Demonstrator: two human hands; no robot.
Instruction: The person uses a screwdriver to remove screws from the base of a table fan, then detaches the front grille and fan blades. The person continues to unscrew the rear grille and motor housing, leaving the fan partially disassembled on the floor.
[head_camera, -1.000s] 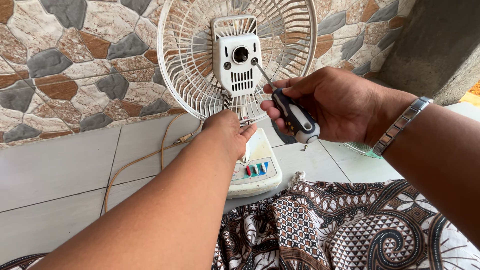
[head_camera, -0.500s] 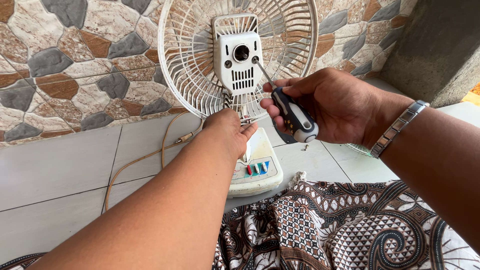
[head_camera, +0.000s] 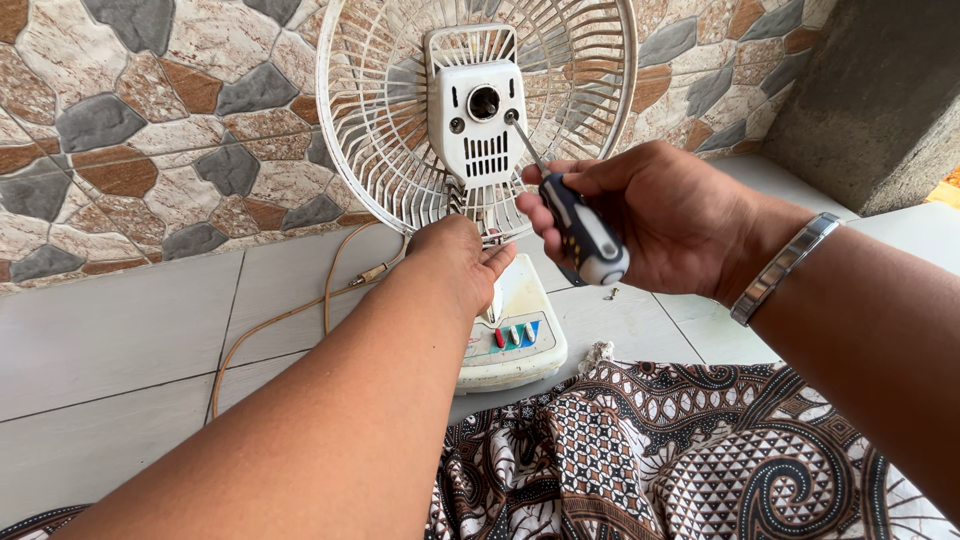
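On the tiled floor (head_camera: 120, 340), the left hand (head_camera: 455, 262) clasps the fan's neck (head_camera: 480, 225); the right hand (head_camera: 665, 215) pinches a screwdriver (head_camera: 585, 235) against the motor housing (head_camera: 478, 105).

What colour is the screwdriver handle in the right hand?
Dark blue with a pale grey-white panel: the plastic screwdriver handle, clearest in the head view.

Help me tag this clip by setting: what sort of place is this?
Probably a home porch or terrace: pale floor tiles, a stone-patterned wall, and a concrete pillar. An old white desk fan stands on the floor between the hands.
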